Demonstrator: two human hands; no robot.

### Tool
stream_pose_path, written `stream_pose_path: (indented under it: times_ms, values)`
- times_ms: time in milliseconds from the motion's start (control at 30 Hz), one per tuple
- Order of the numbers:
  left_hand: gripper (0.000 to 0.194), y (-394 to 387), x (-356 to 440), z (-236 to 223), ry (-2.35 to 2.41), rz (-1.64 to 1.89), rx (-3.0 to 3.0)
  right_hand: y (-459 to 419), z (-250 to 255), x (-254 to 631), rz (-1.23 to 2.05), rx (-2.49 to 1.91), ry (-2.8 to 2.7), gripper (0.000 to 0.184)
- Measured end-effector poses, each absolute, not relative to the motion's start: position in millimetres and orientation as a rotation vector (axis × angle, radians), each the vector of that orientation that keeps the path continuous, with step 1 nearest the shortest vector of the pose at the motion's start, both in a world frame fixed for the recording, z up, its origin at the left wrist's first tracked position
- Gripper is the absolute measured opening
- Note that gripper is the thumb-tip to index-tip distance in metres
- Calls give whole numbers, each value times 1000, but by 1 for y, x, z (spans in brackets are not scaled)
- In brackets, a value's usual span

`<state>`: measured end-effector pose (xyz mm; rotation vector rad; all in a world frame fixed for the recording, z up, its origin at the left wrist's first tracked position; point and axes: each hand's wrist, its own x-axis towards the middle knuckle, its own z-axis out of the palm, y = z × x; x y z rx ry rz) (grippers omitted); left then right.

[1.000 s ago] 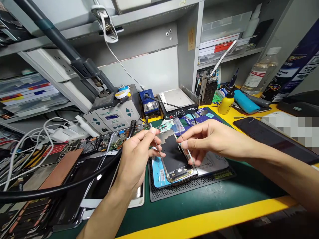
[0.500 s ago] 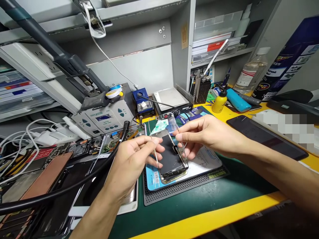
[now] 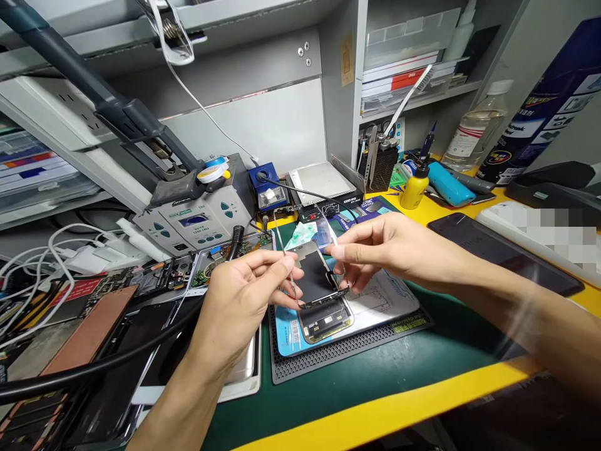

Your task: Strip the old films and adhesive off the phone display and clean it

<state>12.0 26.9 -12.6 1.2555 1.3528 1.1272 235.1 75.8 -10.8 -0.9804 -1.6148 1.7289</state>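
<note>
Around us on the yellow counter (image 3: 300,435) stand a grey rework station (image 3: 197,225), a heating plate (image 3: 323,181) and, farther right, a yellow dropper bottle (image 3: 414,190); a dark phone (image 3: 502,254) lies beyond our right forearm. A thick black hose (image 3: 141,347) crosses the stripped phones at left and passes behind our left hand (image 3: 251,285), and our fingers hide parts of the work. Compared with half a second ago, the thin phone frame's near end sits farther up the display panel (image 3: 312,275), baring the panel's lower end. The phone frame (image 3: 323,299) hangs between our hands, left fingers pinching one long side, right hand (image 3: 380,247) the other, above the panel, which rests on a blue-and-silver pad (image 3: 285,313).
</note>
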Motion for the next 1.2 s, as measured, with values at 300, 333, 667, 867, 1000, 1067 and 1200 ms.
stream_pose_path:
  times_ms: [300, 333, 667, 867, 1000, 1067, 1200]
  values:
    - [21, 24, 17, -9, 1444, 1144, 1352, 77, -12, 235, 1702, -1023, -1579, 36]
    - [21, 24, 18, -8, 1460, 1146, 1368, 77, -12, 235, 1695, -1022, -1581, 36]
    - [19, 20, 15, -11, 1354, 1153, 1439, 75, -9, 236, 1550, -1007, -1581, 32]
    - [20, 31, 4, -16, 1595, 1074, 1702, 75, -4, 237, 1425, -964, -1443, 27]
    - [49, 43, -2, -30, 1889, 859, 2008, 76, -5, 239, 1425, -990, -1422, 23]
    - [57, 47, -5, -36, 1892, 824, 1986, 76, -5, 240, 1421, -1003, -1429, 26]
    - [39, 51, -9, -38, 1822, 798, 1911, 78, -6, 240, 1430, -1010, -1411, 29]
